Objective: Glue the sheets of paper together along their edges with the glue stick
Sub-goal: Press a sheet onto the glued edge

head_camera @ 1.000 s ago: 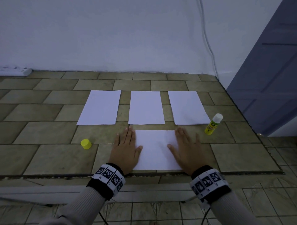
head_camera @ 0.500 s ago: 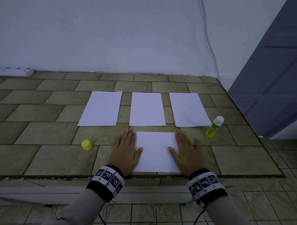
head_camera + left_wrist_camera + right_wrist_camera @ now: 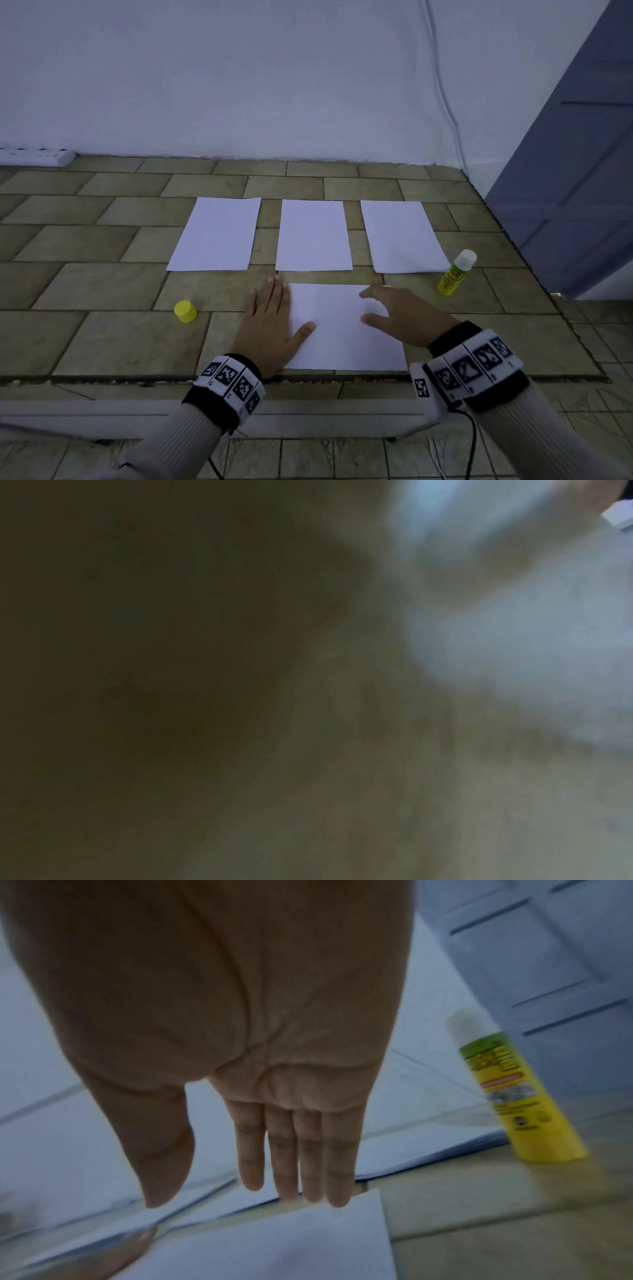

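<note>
Over the near sheet of paper (image 3: pixel 346 329), the right hand (image 3: pixel 404 317) has lifted off the surface where it lay flat a moment ago and now hovers, fingers straight and holding nothing. At that sheet's left edge the left hand (image 3: pixel 270 325) stays pressed flat, fingers extended, thumb on the paper. Uncapped, the glue stick (image 3: pixel 456 272) stands unmoved just right of the far right sheet (image 3: pixel 402 236), its yellow cap (image 3: pixel 185 311) well apart to the left.

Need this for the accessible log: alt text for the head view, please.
A person's left hand rests flat on the left edge of a white paper sheet on a tan tiled floor, while the right hand hovers open over its right side. Three more white sheets lie beyond in a row, with an uncapped yellow glue stick right and its yellow cap left.
</note>
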`<action>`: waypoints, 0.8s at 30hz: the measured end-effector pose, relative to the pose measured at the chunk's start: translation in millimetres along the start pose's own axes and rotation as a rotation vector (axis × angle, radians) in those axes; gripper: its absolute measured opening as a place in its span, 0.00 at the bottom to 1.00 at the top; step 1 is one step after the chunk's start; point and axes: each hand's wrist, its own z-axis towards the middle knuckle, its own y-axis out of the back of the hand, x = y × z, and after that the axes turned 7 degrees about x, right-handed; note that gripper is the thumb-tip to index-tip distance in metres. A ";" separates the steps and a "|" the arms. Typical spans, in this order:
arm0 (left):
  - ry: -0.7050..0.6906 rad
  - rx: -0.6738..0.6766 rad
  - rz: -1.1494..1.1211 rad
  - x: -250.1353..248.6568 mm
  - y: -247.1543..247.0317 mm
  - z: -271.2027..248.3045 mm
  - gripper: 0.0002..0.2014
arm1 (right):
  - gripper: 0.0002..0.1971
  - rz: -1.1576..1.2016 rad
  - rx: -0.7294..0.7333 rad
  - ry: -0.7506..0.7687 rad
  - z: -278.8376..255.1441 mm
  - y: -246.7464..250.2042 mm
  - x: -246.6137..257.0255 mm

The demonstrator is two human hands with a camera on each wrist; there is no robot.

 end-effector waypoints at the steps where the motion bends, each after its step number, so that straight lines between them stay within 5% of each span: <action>1: -0.004 0.011 0.007 0.0 1.3 -1.1 0.60 | 0.26 -0.023 0.042 -0.002 4.5 0.0 1.5; 10: -0.011 0.042 0.042 1.0 0.1 -1.8 0.60 | 0.22 -0.353 0.038 -0.150 24.2 2.1 -9.7; 24: -0.035 0.008 0.020 2.7 -2.7 -1.3 0.59 | 0.10 -0.176 0.034 -0.029 28.4 34.2 -16.5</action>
